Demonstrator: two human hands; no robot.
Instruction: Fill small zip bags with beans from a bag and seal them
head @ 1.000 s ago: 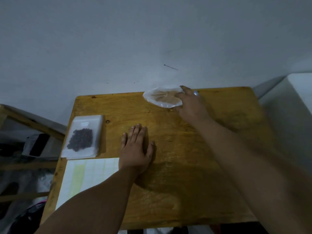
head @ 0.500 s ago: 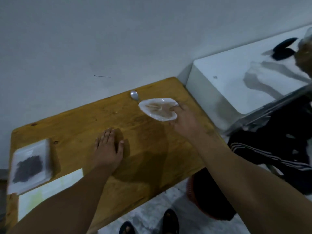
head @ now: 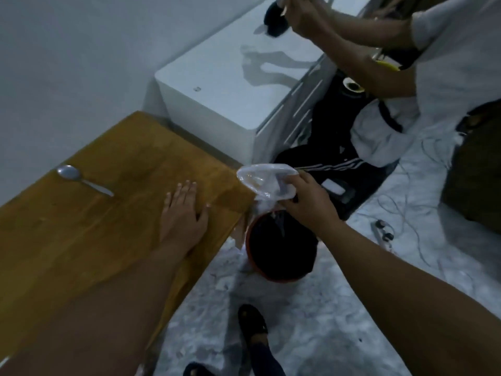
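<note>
My right hand [head: 309, 202] grips a crumpled clear plastic bag [head: 264, 180] just past the right end of the wooden table [head: 81, 234], above a round red-rimmed bin [head: 282, 251] with a dark inside on the floor. The bag looks nearly empty. My left hand [head: 184, 213] rests flat, palm down, on the table near its right edge. A metal spoon [head: 78, 179] lies on the table to the left of that hand. The filled zip bag of beans is out of view.
A white box-like unit [head: 233, 85] stands against the wall beyond the table. Another person [head: 406, 63] works over it at top right. Dark clothes [head: 339, 147], cables and a small device [head: 382, 229] lie on the floor. My sandalled feet [head: 252, 321] are below.
My view has swung right. My right hand has carried the plastic bag off the table's right end to above the bin. My left hand stays flat on the table.
</note>
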